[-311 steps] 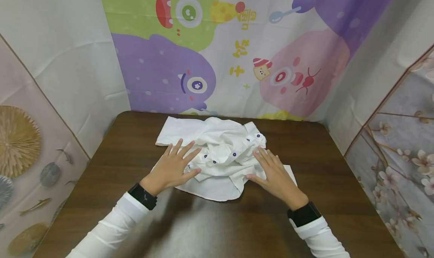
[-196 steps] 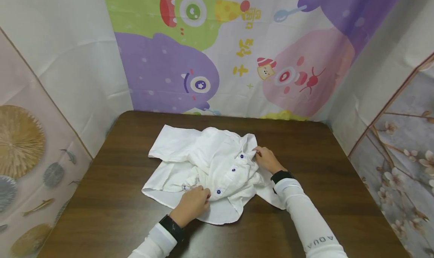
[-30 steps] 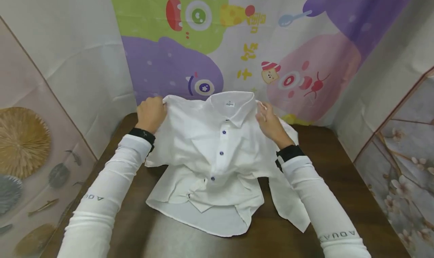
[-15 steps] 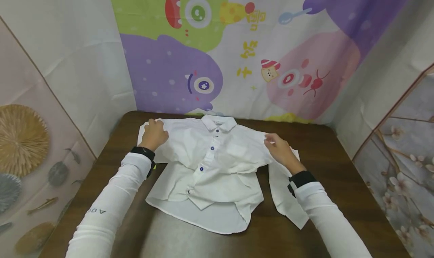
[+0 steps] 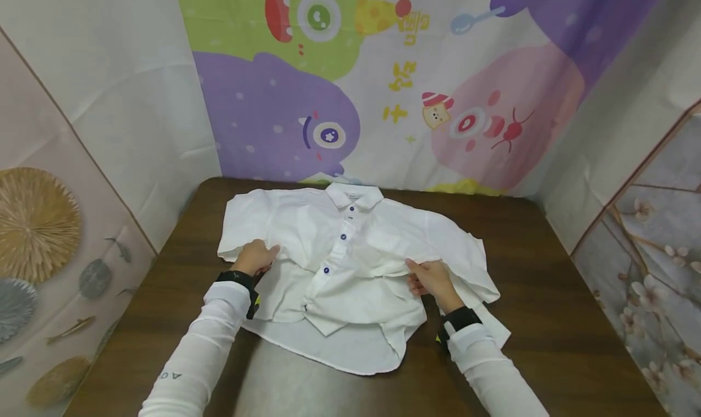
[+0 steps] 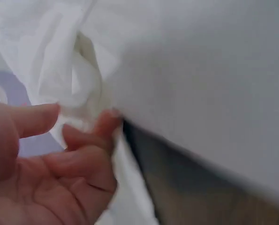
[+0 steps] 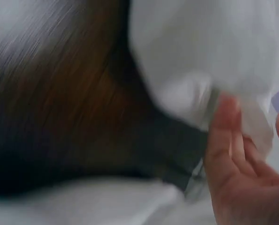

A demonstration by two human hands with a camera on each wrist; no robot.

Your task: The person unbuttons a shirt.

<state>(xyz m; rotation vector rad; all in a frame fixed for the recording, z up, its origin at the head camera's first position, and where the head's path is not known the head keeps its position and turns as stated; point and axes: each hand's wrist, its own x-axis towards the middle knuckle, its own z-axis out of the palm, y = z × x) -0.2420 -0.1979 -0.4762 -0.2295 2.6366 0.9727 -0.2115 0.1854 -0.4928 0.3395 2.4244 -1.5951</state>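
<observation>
A white button-up shirt lies front up across the table, collar toward the back and blue buttons down the middle. Its lower front is bunched and folded over itself, and the back hem shows below. At the left armpit is my left hand; in the left wrist view its bent fingertips touch the cloth, with the thumb apart from them. My right hand is at the other armpit, thumb by the fold. In the right wrist view its fingers reach the cloth, the thumb standing off to the side.
The brown wooden table extends around the shirt. A cartoon-printed curtain hangs behind its back edge. Patterned panels stand at the left and right. The right sleeve's end lies near the right forearm.
The crumpled shirt has been turned collar to the back, lifted by the shoulders and laid down spread. Both hands have since left the shoulders and moved down toward the armpits.
</observation>
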